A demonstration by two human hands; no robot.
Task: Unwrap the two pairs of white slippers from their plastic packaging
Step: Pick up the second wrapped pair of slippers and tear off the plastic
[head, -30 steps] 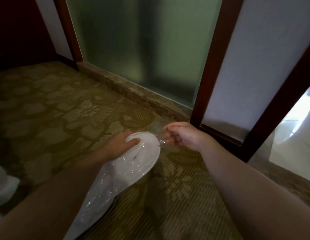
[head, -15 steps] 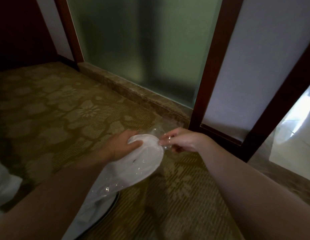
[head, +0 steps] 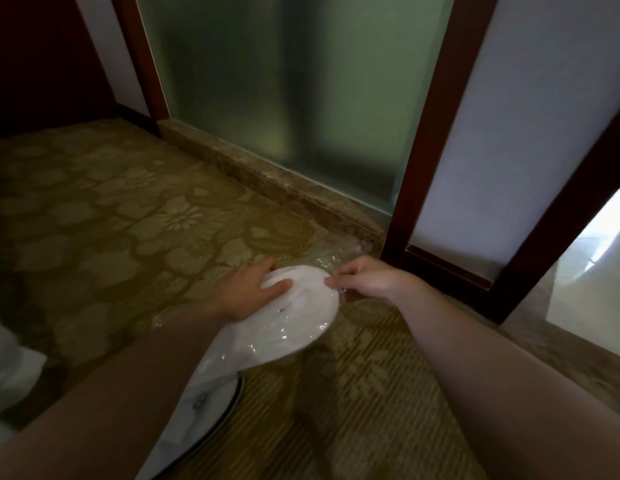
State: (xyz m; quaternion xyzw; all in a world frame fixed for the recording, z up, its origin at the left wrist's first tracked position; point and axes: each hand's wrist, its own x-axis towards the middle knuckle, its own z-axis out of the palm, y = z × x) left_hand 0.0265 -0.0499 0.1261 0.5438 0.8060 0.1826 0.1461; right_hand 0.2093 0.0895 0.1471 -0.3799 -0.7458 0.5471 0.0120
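Observation:
A pair of white slippers (head: 294, 320) in clear plastic packaging is held above the carpet at the centre. My left hand (head: 247, 292) grips the slippers' toe end from the left, thumb on top. My right hand (head: 365, 280) pinches the plastic at the toe's right edge between thumb and fingers. Loose crinkled clear plastic (head: 336, 254) lies on the floor just beyond the toe. Below the held pair, another white slipper with a dark-edged sole (head: 211, 414) lies on the carpet, partly hidden by my left forearm.
Patterned olive carpet (head: 128, 220) covers the floor. A frosted glass panel (head: 284, 98) on a stone sill stands ahead, with dark wooden frames (head: 429, 133) beside it. A bright tiled doorway (head: 592, 271) opens at right. White cloth (head: 7, 375) lies at the left edge.
My right hand has come in from the stretched plastic end to pinch at the slipper's toe edge. The wrapped pair has shifted slightly forward and right.

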